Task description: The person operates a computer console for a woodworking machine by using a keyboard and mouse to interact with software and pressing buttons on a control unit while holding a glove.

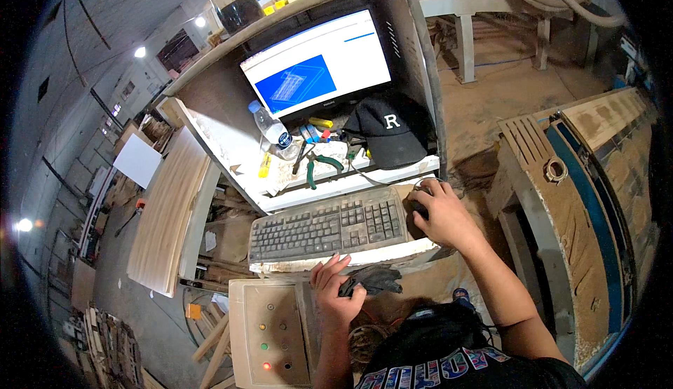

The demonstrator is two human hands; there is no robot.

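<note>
While your right hand (450,217) curls over a dark mouse (419,207), its fingers draped across the top, your left hand (336,296) grips a crumpled dark grey bundle (380,282), perhaps gloves, tucked under the thumb with the other fingers partly extended. Just left of the mouse and beyond your left hand lies a dusty black keyboard (326,228); its key legends are hard to read. Past your right hand, a black cap (396,140) carries 1 white letter. To the cap's left are green-handled pliers (324,167) and a clear bottle (266,124) with a dark blue label bearing white print. Farther beyond both hands, a lit monitor (350,59) shows a wireframe drawing on blue; its text is too small to read. Near your left hand, toward you, a beige control box (245,312) has 1 green button and 1 glowing red light. Your black shirt (392,347) has large multicoloured lettering.
</note>
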